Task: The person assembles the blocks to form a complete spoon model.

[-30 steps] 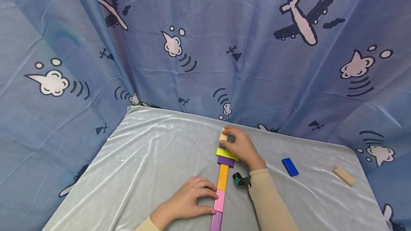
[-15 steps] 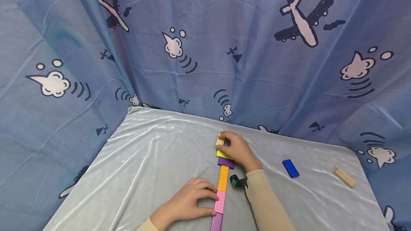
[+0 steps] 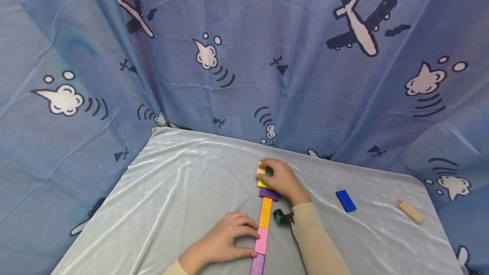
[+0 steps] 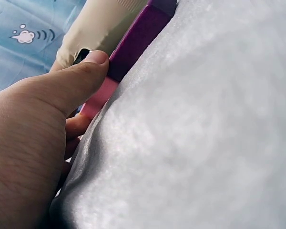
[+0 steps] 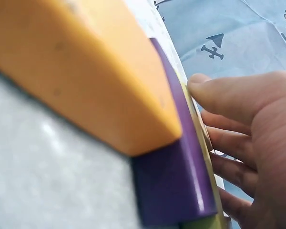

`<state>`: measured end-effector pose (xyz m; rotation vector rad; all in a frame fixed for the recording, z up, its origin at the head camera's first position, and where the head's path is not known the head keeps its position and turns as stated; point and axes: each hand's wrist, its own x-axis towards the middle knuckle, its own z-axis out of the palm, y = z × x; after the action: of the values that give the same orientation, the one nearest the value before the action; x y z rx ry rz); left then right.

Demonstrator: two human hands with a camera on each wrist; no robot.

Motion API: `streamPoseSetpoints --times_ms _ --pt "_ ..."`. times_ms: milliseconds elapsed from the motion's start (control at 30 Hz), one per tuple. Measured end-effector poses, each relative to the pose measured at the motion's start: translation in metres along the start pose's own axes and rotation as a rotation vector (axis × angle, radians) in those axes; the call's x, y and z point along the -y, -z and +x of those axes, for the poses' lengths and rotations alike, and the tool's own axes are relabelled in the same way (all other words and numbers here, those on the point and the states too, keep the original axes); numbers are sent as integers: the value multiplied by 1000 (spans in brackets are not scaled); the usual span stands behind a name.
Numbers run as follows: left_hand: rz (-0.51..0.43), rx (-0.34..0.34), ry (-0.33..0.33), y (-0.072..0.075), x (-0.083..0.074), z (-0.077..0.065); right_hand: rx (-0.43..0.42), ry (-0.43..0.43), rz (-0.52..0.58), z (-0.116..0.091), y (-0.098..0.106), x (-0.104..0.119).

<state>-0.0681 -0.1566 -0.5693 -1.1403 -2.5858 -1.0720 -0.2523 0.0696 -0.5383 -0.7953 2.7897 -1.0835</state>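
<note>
A row of blocks runs away from me. It goes from a light purple block through a pink block and an orange block to a dark purple block and a yellow-green block, both set crosswise. At the far end, my right hand pinches a plain wooden block between thumb and fingers, against the yellow-green one. My left hand rests along the row's left side. Its fingertips touch the pink block, and its thumb lies near the pink and light purple joint.
Right of the row lie a blue block and another plain wooden block. A grey cloth with folds covers the table. Behind hangs a blue curtain with printed planes. A black wrist camera sits close to the orange block.
My right hand has brought the plain wooden block nearer and slightly left, closing the gap to the yellow-green block. In the last half second it barely shifts. My left hand stays put.
</note>
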Motion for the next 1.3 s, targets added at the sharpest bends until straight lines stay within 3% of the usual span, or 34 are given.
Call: streamPoseSetpoints --times_ms 400,567,1000,1300 --pt "-6 8 14 0 -2 1 -23 53 29 -6 8 1" --pt "-6 16 23 1 -3 2 -53 27 5 -14 18 3" --pt "17 -35 -20 1 -4 1 -197 -88 -31 -55 48 -3" --pt "28 -39 -37 0 -3 1 -313 -122 -84 -97 71 -20"
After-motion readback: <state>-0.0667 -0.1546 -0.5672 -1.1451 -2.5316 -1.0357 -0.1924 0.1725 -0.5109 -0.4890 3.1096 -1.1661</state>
